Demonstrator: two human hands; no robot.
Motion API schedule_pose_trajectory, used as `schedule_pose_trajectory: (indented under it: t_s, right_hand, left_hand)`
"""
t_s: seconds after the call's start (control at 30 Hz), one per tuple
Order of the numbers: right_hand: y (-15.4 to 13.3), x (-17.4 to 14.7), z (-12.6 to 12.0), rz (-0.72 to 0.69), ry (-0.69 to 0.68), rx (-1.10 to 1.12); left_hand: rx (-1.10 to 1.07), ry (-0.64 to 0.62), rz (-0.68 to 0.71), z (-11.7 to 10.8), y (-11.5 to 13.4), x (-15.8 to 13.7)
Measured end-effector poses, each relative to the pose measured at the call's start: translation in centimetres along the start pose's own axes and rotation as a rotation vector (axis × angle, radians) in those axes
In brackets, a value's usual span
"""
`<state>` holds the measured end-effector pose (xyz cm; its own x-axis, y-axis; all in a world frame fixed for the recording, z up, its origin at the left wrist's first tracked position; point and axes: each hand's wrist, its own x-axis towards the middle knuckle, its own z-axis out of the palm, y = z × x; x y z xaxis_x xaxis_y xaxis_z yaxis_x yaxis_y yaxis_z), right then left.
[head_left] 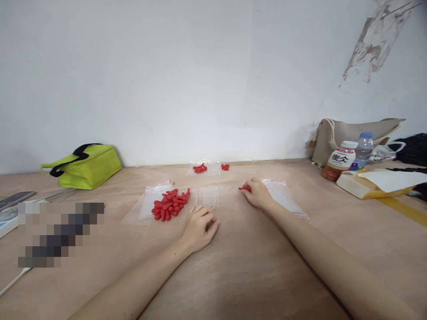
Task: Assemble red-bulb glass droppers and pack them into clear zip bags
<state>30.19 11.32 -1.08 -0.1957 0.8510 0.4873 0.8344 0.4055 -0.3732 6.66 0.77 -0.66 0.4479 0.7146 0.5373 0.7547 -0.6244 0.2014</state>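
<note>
My right hand [256, 194] is closed around red rubber bulbs [245, 189] at the right end of a row of thin clear tubes [211, 197]. How many bulbs it holds is hidden. My left hand [199, 227] rests on the table just in front of the tubes, fingers loosely bent, thumb apart, nothing visible in it. To its left lies a pile of red rubber bulbs [168, 205], each with a narrow neck, partly over clear zip bags [142, 209]. Another flat zip bag [283, 198] lies beside my right hand.
Near the wall are a clear bag with red bulbs [200, 168] and a small red cluster [225, 167]. A lime-green bag [90, 169] stands at left, near a phone [16, 199]. At right are a drink bottle [339, 161], a beige bag [353, 131] and an open box [356, 183].
</note>
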Motion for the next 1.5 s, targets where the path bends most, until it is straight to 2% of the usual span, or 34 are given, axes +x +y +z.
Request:
schedule_pose_trajectory:
  t_s: [0.1,0.17,0.33,0.4,0.53,0.83,1.0,1.13,1.27,1.37,1.5]
  right_hand:
    - [-1.5,-2.0,-0.6,-0.041,0.068,0.040]
    - [-2.6,-3.9,-1.1,-0.140,0.099,0.093]
    - [-4.4,-7.5,-1.9,-0.263,0.039,0.094]
    - [-4.5,-7.8,-1.9,-0.275,0.034,0.083]
    - [-4.4,-7.6,-1.9,-0.284,0.028,0.067]
    - [-4.5,-7.7,-2.0,-0.288,0.027,0.090]
    - [-4.5,-7.6,-1.9,-0.284,0.040,0.084]
    - [-4.1,-7.6,-1.6,-0.258,0.046,0.191]
    - [-3.8,-7.5,-1.4,-0.165,0.049,0.335]
    - [-4.2,-7.4,-1.7,-0.196,0.044,0.409]
    - [-5.4,-7.5,-2.0,-0.222,-0.019,0.488]
  left_hand:
    - [0.091,0.049,-0.078,-0.2,-0.2,-0.1]
    - [0.173,0.062,-0.138,-0.4,-0.8,0.2]
    - [0.447,0.073,-0.304,-1.5,-3.5,2.2]
    - [0.537,0.036,-0.384,-1.7,-4.3,3.4]
    - [0.638,-0.121,-0.539,-1.4,-5.1,5.6]
    - [0.659,-0.254,-0.667,-0.6,-5.4,8.0]
    - [0.665,-0.253,-0.615,-0.5,-5.1,8.5]
    - [0.627,-0.207,-0.456,-1.4,-3.4,7.6]
    - [0.509,-0.186,-0.183,-2.4,-1.0,4.5]
    - [0.309,-0.101,0.040,-2.3,-0.2,1.6]
    - [0.143,0.025,0.060,-1.3,-0.4,-0.6]
